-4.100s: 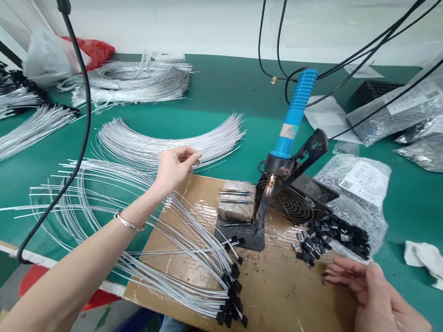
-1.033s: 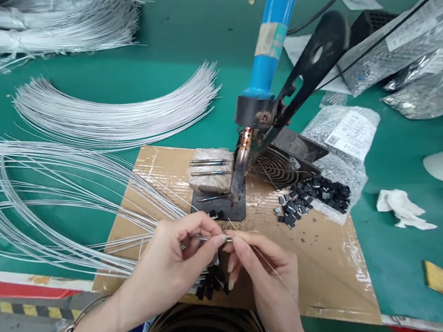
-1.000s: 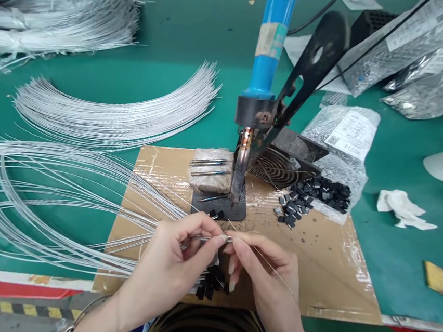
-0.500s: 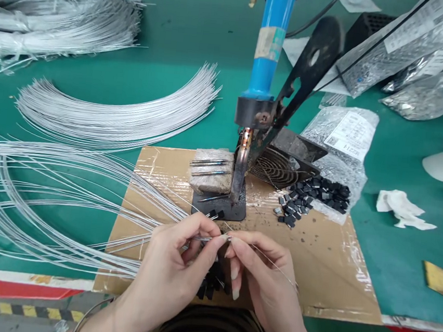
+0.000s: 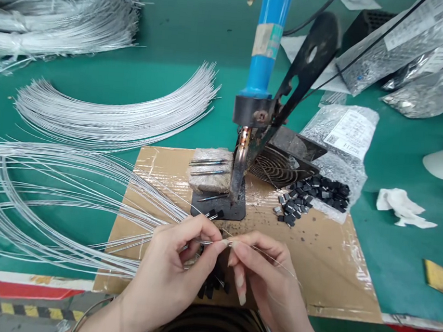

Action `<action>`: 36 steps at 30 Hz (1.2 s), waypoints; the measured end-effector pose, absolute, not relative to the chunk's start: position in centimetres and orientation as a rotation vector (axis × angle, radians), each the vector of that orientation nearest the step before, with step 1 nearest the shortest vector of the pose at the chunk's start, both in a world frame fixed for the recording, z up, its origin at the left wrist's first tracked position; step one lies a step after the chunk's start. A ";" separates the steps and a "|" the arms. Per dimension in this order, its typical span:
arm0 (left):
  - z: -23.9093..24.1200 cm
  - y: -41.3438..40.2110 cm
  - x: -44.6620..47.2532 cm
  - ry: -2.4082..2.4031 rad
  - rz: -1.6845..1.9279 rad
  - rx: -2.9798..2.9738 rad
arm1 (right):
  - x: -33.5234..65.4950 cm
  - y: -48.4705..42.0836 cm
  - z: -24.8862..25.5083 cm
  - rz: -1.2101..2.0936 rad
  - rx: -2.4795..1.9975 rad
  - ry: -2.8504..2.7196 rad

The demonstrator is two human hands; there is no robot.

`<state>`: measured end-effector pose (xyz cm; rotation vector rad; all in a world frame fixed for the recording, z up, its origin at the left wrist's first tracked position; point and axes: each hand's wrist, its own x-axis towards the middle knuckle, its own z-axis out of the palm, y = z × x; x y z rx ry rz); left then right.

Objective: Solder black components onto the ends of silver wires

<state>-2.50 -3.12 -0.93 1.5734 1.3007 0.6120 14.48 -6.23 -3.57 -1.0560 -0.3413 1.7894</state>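
Note:
My left hand (image 5: 180, 266) is closed, thumb and forefinger pinching a thin white wire (image 5: 207, 242). Fingertip to fingertip with it, my right hand (image 5: 268, 269) pinches at the wire's end; the exact tip is hidden by the fingers. A fine strand trails across the right fingers. Many loose white wires (image 5: 64, 213) fan out to the left of my left hand. Below the hands lie small black connectors (image 5: 209, 288), partly covered. A soldering iron (image 5: 259, 70) in a black stand points down just beyond my fingers, apart from them.
Cardboard (image 5: 324, 280) covers the work area on the green table. Behind my hands sits a pale block (image 5: 208, 179) with metal rods on it. A round fan guard (image 5: 274, 168), a pile of black parts (image 5: 320, 194) and plastic bags lie right. Wire bundles (image 5: 112, 119) lie left.
The fingertips have shifted slightly, and the right hand's lower fingers have moved a little down and to the right. Both hands stay pinched together at the wire.

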 end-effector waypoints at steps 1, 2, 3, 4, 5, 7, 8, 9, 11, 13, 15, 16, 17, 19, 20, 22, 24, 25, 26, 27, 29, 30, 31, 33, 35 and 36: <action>-0.9 -3.1 -2.5 1.290 0.609 1.563 | 14.5 -6.2 -3.5 1.801 -1.056 -0.338; -1.0 -3.1 -2.6 1.282 0.606 1.546 | 14.6 -6.2 -3.4 1.808 -1.055 -0.335; -1.1 -3.1 -2.6 1.276 0.599 1.525 | 14.6 -6.2 -3.4 1.810 -1.053 -0.333; -1.1 -3.2 -2.6 1.274 0.592 1.504 | 14.6 -6.2 -3.5 1.807 -1.049 -0.332; -1.2 -3.2 -2.6 1.277 0.587 1.487 | 14.6 -6.3 -3.6 1.800 -1.042 -0.329; -1.3 -3.3 -2.5 1.289 0.588 1.466 | 14.4 -6.4 -3.9 1.787 -1.006 -0.330; -1.3 -3.4 -2.5 1.292 0.594 1.460 | 14.4 -6.4 -4.1 1.781 -0.986 -0.333; -1.2 -3.4 -2.4 1.294 0.604 1.460 | 14.3 -6.5 -4.3 1.779 -0.971 -0.337; -1.2 -3.5 -2.2 1.298 0.623 1.476 | 14.2 -6.5 -4.5 1.777 -0.958 -0.339; -1.1 -3.5 -2.1 1.313 0.638 1.515 | 14.2 -6.6 -4.7 1.773 -0.962 -0.334; -1.2 -3.5 -2.0 1.325 0.653 1.557 | 14.2 -6.5 -4.7 1.768 -0.962 -0.329; -1.3 -3.5 -1.9 1.330 0.662 1.574 | 14.2 -6.5 -4.7 1.764 -0.966 -0.328; -1.4 -3.6 -1.9 1.338 0.672 1.589 | 14.1 -6.5 -4.7 1.763 -0.970 -0.327; -1.6 -3.8 -1.8 1.364 0.695 1.611 | 14.1 -6.5 -4.7 1.760 -0.980 -0.317; -1.7 -3.9 -1.8 1.378 0.709 1.622 | 14.0 -6.5 -4.6 1.759 -0.981 -0.310; -1.8 -4.1 -1.7 1.395 0.737 1.639 | 13.9 -6.4 -4.6 1.756 -0.981 -0.292; -1.9 -4.2 -1.6 1.389 0.755 1.642 | 13.8 -6.4 -4.6 1.754 -0.977 -0.280; -1.9 -4.2 -1.6 1.383 0.759 1.637 | 13.8 -6.4 -4.5 1.759 -0.972 -0.279; -1.9 -4.3 -1.6 1.380 0.764 1.628 | 13.8 -6.5 -4.5 1.762 -0.968 -0.276; -1.9 -4.3 -1.6 1.374 0.766 1.617 | 13.7 -6.5 -4.5 1.765 -0.961 -0.273; -2.0 -4.3 -1.6 1.365 0.776 1.595 | 13.7 -6.6 -4.4 1.769 -0.947 -0.268; -2.0 -4.3 -1.6 1.361 0.780 1.588 | 13.7 -6.6 -4.4 1.768 -0.944 -0.264; -2.1 -4.3 -1.6 1.358 0.782 1.584 | 13.7 -6.6 -4.4 1.766 -0.943 -0.263; -2.2 -4.3 -1.7 1.354 0.781 1.576 | 13.8 -6.6 -4.4 1.767 -0.948 -0.264; -2.3 -4.4 -1.7 1.358 0.776 1.571 | 13.8 -6.5 -4.3 1.767 -0.950 -0.260; -2.4 -4.5 -1.7 1.363 0.776 1.570 | 13.7 -6.5 -4.3 1.767 -0.950 -0.256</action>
